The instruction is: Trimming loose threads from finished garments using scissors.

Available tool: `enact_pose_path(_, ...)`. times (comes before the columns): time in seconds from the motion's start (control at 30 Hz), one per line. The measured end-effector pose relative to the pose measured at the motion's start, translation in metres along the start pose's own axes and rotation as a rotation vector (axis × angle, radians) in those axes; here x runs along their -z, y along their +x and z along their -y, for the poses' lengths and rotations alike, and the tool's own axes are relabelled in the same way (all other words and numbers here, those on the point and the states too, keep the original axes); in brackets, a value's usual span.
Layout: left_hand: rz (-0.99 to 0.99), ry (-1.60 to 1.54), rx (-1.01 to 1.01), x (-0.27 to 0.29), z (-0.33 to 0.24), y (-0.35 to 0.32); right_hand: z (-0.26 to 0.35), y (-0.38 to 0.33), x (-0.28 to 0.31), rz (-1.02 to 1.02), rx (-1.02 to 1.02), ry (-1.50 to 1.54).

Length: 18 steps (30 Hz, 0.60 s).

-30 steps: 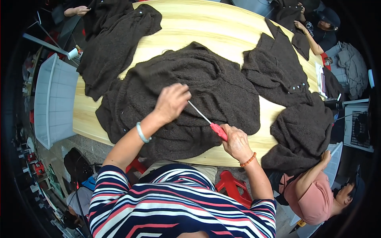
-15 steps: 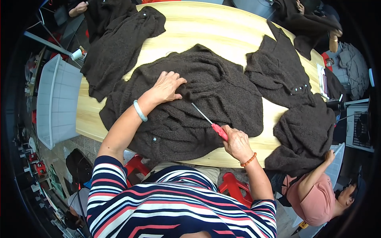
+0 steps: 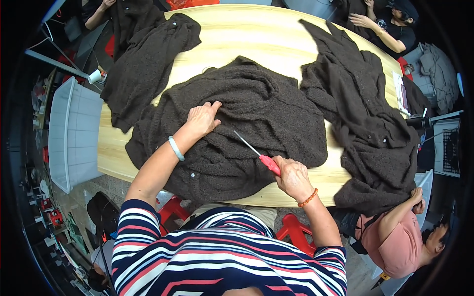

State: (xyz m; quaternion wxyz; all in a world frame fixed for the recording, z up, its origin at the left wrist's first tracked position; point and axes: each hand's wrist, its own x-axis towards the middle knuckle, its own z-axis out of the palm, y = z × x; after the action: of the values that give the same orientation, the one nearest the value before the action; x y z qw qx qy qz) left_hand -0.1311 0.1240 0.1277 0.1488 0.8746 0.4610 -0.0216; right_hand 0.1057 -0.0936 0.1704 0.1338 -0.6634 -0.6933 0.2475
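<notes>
A dark brown knit sweater (image 3: 291, 118) lies bunched across the near middle of the table, with a small pale button on its lower left part. On its folds rests my left hand (image 3: 201, 119), fingers bent and closed on the cloth, a pale bangle at the wrist. My right hand (image 3: 291, 177) is wrapped round the red handle of a tool with a slim metal shaft (image 3: 247, 143). The shaft points up and left over the sweater toward my left hand; the shape of its tip is too small to tell.
More dark knit garments lie on the wooden table (image 3: 242, 29): one at left (image 3: 140, 74), others heaped at right (image 3: 375, 128). A pale plastic bin (image 3: 71, 133) stands at the left edge. A person in pink (image 3: 395, 241) works at near right, others at the far corners. Red stools (image 3: 296, 232) stand below.
My left hand has shifted slightly down and its fingers have drawn in on the cloth. The tool has moved slightly left. At far right, another garment now lies across the heap.
</notes>
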Motion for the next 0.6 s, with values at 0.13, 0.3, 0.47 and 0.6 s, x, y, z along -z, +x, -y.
enact_pose_path(0.13,-0.217,0.095,-0.244,-0.006,0.005,0.009,0.002,-0.001,-0.002,-0.006,-0.006,0.016)
enact_pose_path(0.3,-0.128,-0.455,-0.229,-0.010,0.013,0.011,0.002,-0.003,0.002,0.010,-0.038,0.027)
enact_pose_path(0.47,0.082,-0.685,0.015,-0.008,0.028,-0.004,0.011,-0.008,0.010,0.046,-0.076,0.063)
enact_pose_path(0.6,0.109,-0.860,0.064,-0.021,0.031,-0.019,0.020,-0.006,0.007,0.080,-0.027,0.040)
